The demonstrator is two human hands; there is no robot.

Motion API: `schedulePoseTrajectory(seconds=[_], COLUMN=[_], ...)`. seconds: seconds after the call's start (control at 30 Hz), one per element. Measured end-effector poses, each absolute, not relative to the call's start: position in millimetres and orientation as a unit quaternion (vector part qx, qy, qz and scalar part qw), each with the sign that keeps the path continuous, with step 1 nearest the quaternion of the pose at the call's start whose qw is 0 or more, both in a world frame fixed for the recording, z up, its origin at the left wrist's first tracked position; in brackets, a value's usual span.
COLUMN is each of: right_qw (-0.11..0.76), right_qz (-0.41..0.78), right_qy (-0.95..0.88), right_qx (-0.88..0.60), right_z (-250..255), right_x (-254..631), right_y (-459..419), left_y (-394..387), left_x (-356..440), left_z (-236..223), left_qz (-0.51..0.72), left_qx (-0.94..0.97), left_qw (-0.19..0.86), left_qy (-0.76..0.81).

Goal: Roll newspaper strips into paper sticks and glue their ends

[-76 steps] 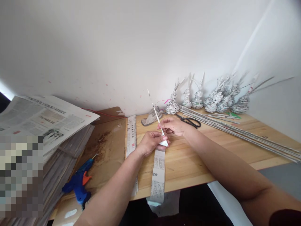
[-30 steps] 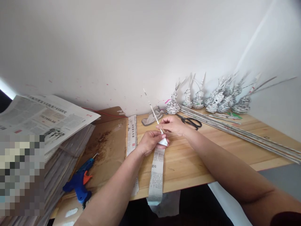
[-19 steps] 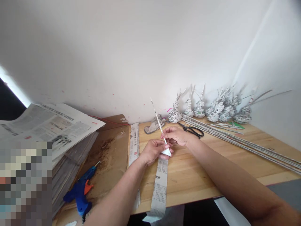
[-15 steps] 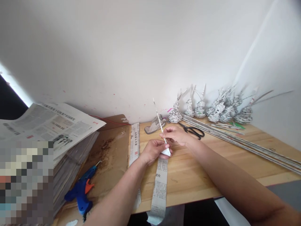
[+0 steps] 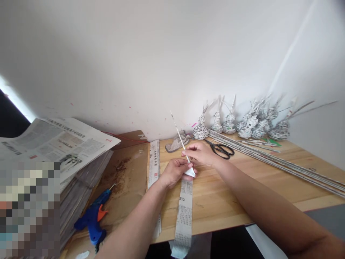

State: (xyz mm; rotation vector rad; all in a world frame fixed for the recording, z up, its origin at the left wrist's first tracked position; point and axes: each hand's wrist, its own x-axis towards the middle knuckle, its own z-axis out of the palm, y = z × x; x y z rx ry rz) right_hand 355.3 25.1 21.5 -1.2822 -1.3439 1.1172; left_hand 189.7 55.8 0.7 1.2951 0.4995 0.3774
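Observation:
Between my hands a newspaper strip is being wound into a thin paper tube, which slants up and to the left. My left hand is closed on the white folded lower end of the strip, thumb on top. Higher up, my right hand pinches the tube with thumb and fingertips. The strip's loose length runs down over the table's front edge toward me. Part of the tube's lower end is hidden by my left fingers.
Black scissors and a grey cloth lie beyond my hands. Long paper tubes cross the right side, before several woven newspaper figures. At left are a blue glue gun, cardboard, stacked newspapers and paper strips.
The tube's upper tip has shifted slightly left as it leans a little more. Both hands keep their grip, nearly in the same place.

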Motion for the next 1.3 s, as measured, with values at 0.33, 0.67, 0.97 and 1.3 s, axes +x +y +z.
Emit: schedulePoseTrajectory(seconds=[0.33,0.67,0.97,1.3], right_qw=[0.448,0.430,0.479,0.431], right_qz=[0.581,0.578,0.574,0.604], right_qy=[-0.512,-0.537,-0.475,-0.509], right_qx=[-0.446,-0.439,-0.464,-0.436], right_z=[17.4,21.7,19.2,20.8], right_x=[362.5,359.8,359.5,360.9], right_y=[26.6,23.2,26.4,24.4], left_y=[54.4,55.9,53.9,54.4], left_x=[190.0,187.6,189.0,188.7], left_z=[4.6,5.7,4.0,5.1], left_qz=[0.164,0.159,0.155,0.154], left_qx=[0.572,0.559,0.580,0.571], left_qw=[0.772,0.781,0.765,0.772], left_qy=[0.222,0.230,0.235,0.234])
